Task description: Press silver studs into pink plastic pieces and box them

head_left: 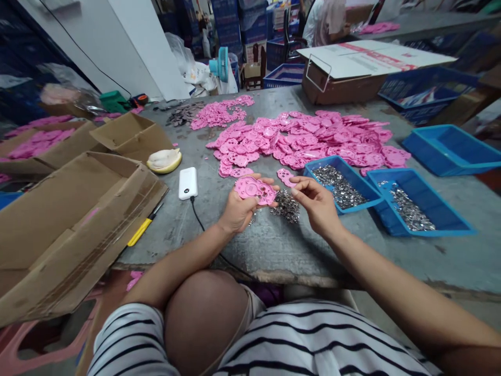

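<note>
My left hand [236, 209] is closed round a pink plastic casting [254, 190] with rounded lobes and holes, held above the table. My right hand [316, 202] is just to its right, thumb and index finger pinched together; whatever sits between the fingertips is too small to make out. Another pink piece [286, 177] shows right behind those fingertips, and I cannot tell whether they touch it. Beneath and between the hands lies a small heap of shiny metal parts [287, 207] on the grey table [274, 248].
Beyond my hands spreads a large pile of pink pieces [309, 137]. Two blue trays [376, 202] of metal parts stand at the right, near another blue tray [454, 164]. Leftward are a white power bank [188, 183] with a cable, a yellow cutter [140, 232] and cardboard boxes [74, 209].
</note>
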The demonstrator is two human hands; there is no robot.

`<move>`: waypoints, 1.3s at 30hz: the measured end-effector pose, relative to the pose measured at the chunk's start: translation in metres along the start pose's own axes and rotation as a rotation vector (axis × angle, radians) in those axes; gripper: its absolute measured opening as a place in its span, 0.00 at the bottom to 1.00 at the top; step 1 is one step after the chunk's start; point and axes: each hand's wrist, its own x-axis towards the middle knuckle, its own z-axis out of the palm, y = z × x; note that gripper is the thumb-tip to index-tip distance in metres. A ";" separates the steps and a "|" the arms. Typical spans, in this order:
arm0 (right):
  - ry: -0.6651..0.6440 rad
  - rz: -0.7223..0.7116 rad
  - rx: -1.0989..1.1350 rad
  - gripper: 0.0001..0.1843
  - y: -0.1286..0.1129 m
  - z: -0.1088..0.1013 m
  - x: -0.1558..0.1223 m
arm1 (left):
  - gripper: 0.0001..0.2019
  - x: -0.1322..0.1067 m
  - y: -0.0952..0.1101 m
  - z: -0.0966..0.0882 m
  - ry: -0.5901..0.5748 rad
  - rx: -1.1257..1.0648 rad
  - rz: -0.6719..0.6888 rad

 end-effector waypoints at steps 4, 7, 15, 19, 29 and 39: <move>-0.069 0.065 -0.469 0.03 0.021 -0.024 0.001 | 0.29 0.001 0.004 0.000 0.055 -0.024 -0.069; -0.286 0.179 -0.847 0.04 0.032 -0.033 -0.005 | 0.30 0.004 0.003 -0.002 0.104 -0.052 -0.178; -0.396 0.085 -0.979 0.04 0.048 -0.037 -0.011 | 0.26 0.008 -0.007 -0.010 0.133 -0.027 -0.391; -0.342 0.069 -0.853 0.05 0.053 -0.046 -0.010 | 0.27 0.007 -0.007 -0.009 0.116 0.002 -0.420; -0.308 0.094 -0.870 0.05 0.048 -0.054 -0.025 | 0.25 0.005 -0.003 -0.005 0.106 0.012 -0.424; -0.338 0.092 -1.000 0.07 0.044 -0.041 -0.024 | 0.24 0.004 -0.005 -0.009 0.061 0.039 -0.435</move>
